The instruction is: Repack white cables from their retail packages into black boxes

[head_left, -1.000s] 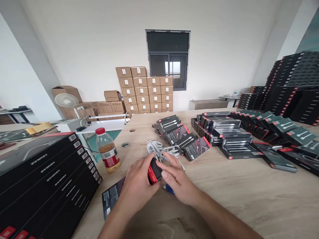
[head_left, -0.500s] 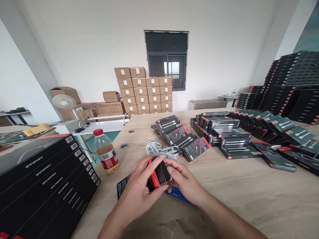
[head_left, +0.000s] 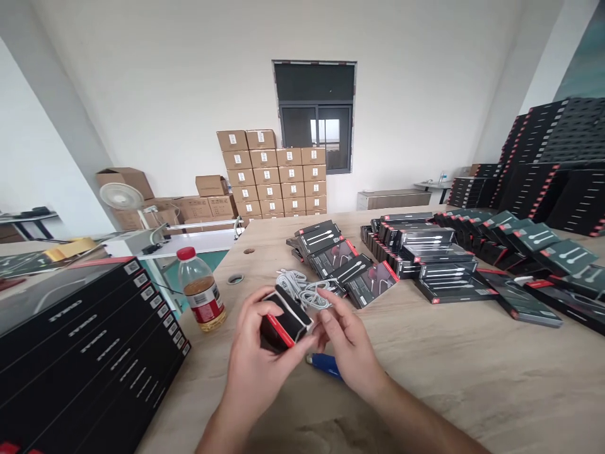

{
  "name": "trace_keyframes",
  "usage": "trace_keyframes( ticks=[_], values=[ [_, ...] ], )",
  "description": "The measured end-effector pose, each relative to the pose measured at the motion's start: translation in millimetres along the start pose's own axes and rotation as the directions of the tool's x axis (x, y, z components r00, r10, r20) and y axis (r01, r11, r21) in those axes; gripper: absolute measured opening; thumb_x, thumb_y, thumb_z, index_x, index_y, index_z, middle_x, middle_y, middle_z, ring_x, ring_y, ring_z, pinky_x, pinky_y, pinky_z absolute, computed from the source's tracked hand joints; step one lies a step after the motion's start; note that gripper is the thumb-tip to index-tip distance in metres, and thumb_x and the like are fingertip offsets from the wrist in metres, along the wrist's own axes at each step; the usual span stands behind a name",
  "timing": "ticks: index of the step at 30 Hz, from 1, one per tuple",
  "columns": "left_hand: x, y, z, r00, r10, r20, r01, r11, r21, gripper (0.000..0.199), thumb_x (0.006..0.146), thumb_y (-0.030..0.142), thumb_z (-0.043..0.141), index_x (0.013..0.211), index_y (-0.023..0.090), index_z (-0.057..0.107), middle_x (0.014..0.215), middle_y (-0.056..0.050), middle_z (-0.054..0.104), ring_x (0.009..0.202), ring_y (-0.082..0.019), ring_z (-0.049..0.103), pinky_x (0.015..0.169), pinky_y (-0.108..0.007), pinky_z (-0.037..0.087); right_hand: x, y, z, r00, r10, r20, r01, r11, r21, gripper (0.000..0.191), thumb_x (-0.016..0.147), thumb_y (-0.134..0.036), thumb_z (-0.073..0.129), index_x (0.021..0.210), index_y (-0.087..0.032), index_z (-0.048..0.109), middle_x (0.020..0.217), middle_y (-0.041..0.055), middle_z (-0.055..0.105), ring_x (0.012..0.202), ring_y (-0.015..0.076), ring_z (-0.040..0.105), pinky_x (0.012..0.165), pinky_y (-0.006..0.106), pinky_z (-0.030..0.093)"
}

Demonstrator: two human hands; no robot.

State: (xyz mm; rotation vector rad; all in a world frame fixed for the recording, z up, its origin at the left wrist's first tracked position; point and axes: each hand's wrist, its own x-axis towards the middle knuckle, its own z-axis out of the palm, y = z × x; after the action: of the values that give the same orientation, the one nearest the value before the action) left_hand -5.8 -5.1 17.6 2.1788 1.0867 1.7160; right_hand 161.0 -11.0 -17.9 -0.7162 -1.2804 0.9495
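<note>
Left hand [head_left: 255,366] is clenched around a small black-and-red box [head_left: 283,318], held above the counter [head_left: 449,353]. Right hand [head_left: 347,340] pinches its end at 3 o'clock. Light, thin card, probably crushable: best held by its edges.

The wooden counter [head_left: 472,372] carries a bottle [head_left: 202,297] — right of it white cables [head_left: 302,290], black boxes [head_left: 425,258] farther right.
</note>
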Motion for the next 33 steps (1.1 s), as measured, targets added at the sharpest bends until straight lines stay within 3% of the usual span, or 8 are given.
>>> trace_keyframes(
  ticks=[3,6,11,15,20,25,30,33],
  values=[
    [3,-3,1.8,0.967,-0.199,-0.161,0.179,0.975,-0.129,0.047,0.072,0.034,0.083,0.101,0.025,0.047,0.124,-0.007,0.052,0.118,-0.025,0.057,0.090,-0.034,0.048,-6,-2,-1,0.989,-0.142,0.038,0.146,0.975,-0.165,0.036,0.102,-0.033,0.050,0.138,-0.029,0.049,0.117,0.0078,0.071,0.100,0.0207,0.070,0.080,0.034,0.059],
    [2,-1,5.9,0.942,-0.296,-0.156,0.252,0.935,-0.250,0.049,0.076,0.035,0.080,0.107,0.026,0.043,0.105,-0.001,0.053,0.089,-0.017,0.061,0.077,-0.029,0.050,-11,-2,1,0.957,-0.255,0.140,0.289,0.895,-0.339,0.047,0.095,-0.023,0.059,0.139,-0.029,0.045,0.133,0.0087,0.065,0.121,0.0238,0.063,0.093,0.038,0.056],
    [-9,7,10.6,0.964,-0.264,0.018,0.258,0.921,-0.292,0.044,0.090,0.037,0.066,0.122,0.028,0.037,0.125,-0.006,0.052,0.111,-0.020,0.059,0.092,-0.033,0.048,-12,0,8,0.933,-0.317,0.171,0.360,0.813,-0.457,0.070,0.087,-0.017,0.067,0.147,-0.031,0.034,0.139,0.0087,0.062,0.120,0.0243,0.064,0.098,0.039,0.055],
    [-11,6,7.6,0.968,-0.244,0.054,0.247,0.910,-0.333,0.047,0.094,0.038,0.060,0.132,0.030,0.033,0.140,-0.009,0.047,0.125,-0.022,0.053,0.101,-0.037,0.045,-11,-1,9,0.897,-0.393,0.201,0.439,0.746,-0.501,0.078,0.089,-0.013,0.060,0.156,-0.031,0.023,0.136,0.0089,0.064,0.117,0.0231,0.066,0.098,0.038,0.057],
    [-5,6,4.2,0.963,-0.269,-0.019,0.248,0.911,-0.331,0.053,0.087,0.036,0.070,0.128,0.029,0.037,0.133,-0.009,0.056,0.119,-0.023,0.060,0.089,-0.032,0.051,-12,-3,3,0.883,-0.417,0.217,0.465,0.707,-0.533,0.068,0.090,-0.010,0.051,0.153,-0.026,0.030,0.137,0.0116,0.062,0.115,0.0237,0.066,0.094,0.038,0.058],
    [-1,1,-5.5,0.966,-0.251,0.058,0.257,0.947,-0.194,0.029,0.090,0.035,0.068,0.115,0.027,0.057,0.108,-0.003,0.066,0.097,-0.017,0.066,0.081,-0.027,0.053,-10,-9,-1,0.870,-0.450,0.202,0.482,0.686,-0.545,0.060,0.088,-0.010,0.052,0.145,-0.024,0.041,0.126,0.0097,0.067,0.104,0.0222,0.068,0.090,0.036,0.059],
    [2,-7,-14.1,0.997,-0.078,0.029,0.083,0.969,-0.231,0.011,0.090,0.025,0.067,0.100,0.025,0.069,0.131,-0.006,0.063,0.128,-0.023,0.058,0.104,-0.033,0.048,-6,-17,-1,0.859,-0.467,0.210,0.504,0.702,-0.503,0.045,0.093,-0.015,0.058,0.136,-0.028,0.051,0.120,0.0065,0.067,0.103,0.0194,0.067,0.088,0.032,0.058],
    [3,-4,-12.2,0.994,-0.109,0.024,0.111,0.934,-0.340,0.006,0.089,0.022,0.069,0.094,0.024,0.066,0.131,-0.007,0.066,0.127,-0.023,0.061,0.103,-0.033,0.051,-5,-18,1,0.850,-0.503,0.154,0.498,0.675,-0.544,0.036,0.094,-0.014,0.058,0.127,-0.028,0.056,0.131,0.0084,0.063,0.121,0.0215,0.062,0.102,0.036,0.053]
  ],
)
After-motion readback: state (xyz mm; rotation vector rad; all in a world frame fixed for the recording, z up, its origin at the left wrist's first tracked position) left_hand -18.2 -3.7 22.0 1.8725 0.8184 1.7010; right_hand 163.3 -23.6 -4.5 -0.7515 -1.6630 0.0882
